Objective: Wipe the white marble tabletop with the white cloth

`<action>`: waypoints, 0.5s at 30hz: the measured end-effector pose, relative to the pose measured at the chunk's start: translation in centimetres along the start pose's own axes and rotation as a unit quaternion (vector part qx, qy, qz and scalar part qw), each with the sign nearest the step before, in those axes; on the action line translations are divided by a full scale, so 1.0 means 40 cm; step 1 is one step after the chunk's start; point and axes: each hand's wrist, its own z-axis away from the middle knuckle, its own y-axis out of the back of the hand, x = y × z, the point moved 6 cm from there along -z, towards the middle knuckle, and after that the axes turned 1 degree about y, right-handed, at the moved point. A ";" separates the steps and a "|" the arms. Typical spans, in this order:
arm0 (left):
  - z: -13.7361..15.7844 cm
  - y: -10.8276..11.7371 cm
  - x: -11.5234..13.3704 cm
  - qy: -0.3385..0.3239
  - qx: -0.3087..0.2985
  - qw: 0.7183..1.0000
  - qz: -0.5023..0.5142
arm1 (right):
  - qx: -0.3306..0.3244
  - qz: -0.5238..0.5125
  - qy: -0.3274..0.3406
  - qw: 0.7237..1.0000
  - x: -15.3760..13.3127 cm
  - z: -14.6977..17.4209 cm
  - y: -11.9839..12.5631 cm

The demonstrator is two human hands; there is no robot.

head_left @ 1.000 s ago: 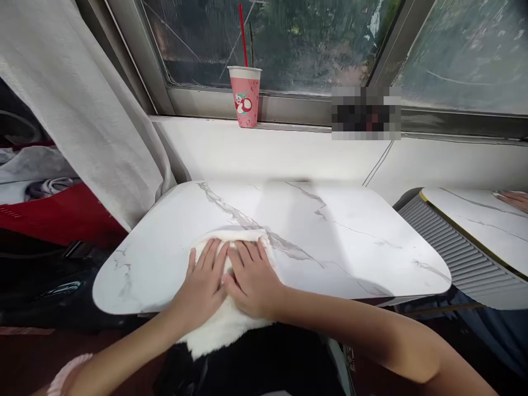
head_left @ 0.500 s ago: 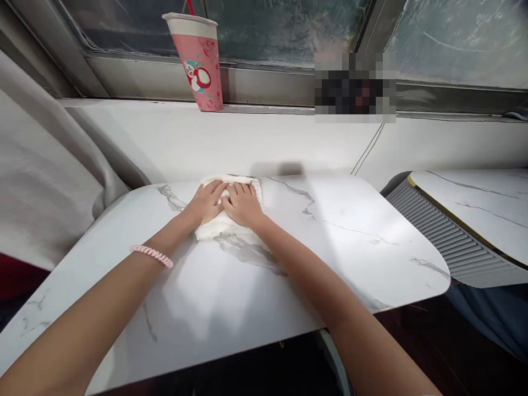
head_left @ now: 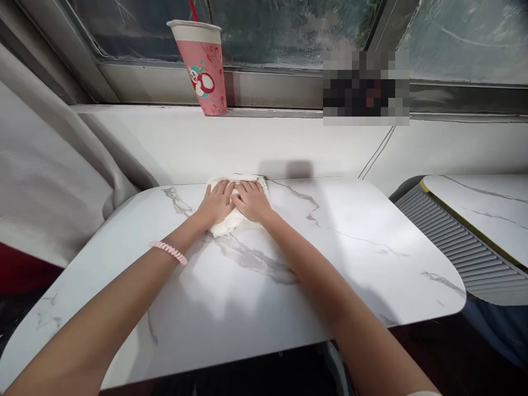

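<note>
Counts, by size. Window (head_left: 264, 33): one, two panes in view with a frame bar between. Wall (head_left: 247, 144): one, below it. Tables: two; near table (head_left: 247, 313) spans most of the view, second table (head_left: 487, 203) stands apart at right, cut off by the view's edge. Curtain (head_left: 45, 159): one, at left. Hands: two, left hand (head_left: 216, 206) and right hand (head_left: 252, 202). Cup (head_left: 204, 71): one. Cloth (head_left: 225, 226): one. Cords (head_left: 376, 154): two, slanting down the wall. Bracelet (head_left: 168, 252): one, on the left arm. Straw (head_left: 193, 10): one.

Materials, shapes. Window glass cloudy, streaked; frame grey, metal-looking. Wall white, smooth. Both tabletops white with grey marble-like veins; near table round-cornered, second table with gold edging and a ribbed grey side. Curtain pale, hanging in soft folds. Cloth off-white, fuzzy, uneven at the edges; it lies on the near table, about midway along the edge beside the wall. Bracelet a pink coil.

Hands: close together, flat on the cloth, palms down, fingers extended towards the wall. Whether the thumbs touch cannot be told.

Containers. Cup stands on the sill (head_left: 136, 111), tapered, pink with a white upper band and a printed figure; red straw rises from it. Other contents hidden.
</note>
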 end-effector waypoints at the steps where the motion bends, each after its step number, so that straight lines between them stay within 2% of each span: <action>1: 0.020 0.002 0.013 0.002 0.003 1.000 -0.002 | -0.002 0.001 0.002 1.000 -0.006 0.020 0.005; 11: 0.319 0.022 0.193 0.039 0.036 0.999 -0.009 | -0.027 0.015 0.056 0.998 -0.124 0.324 0.097; 15: 0.418 0.016 0.271 0.008 0.065 0.998 0.004 | -0.021 0.015 0.059 0.998 -0.151 0.447 0.144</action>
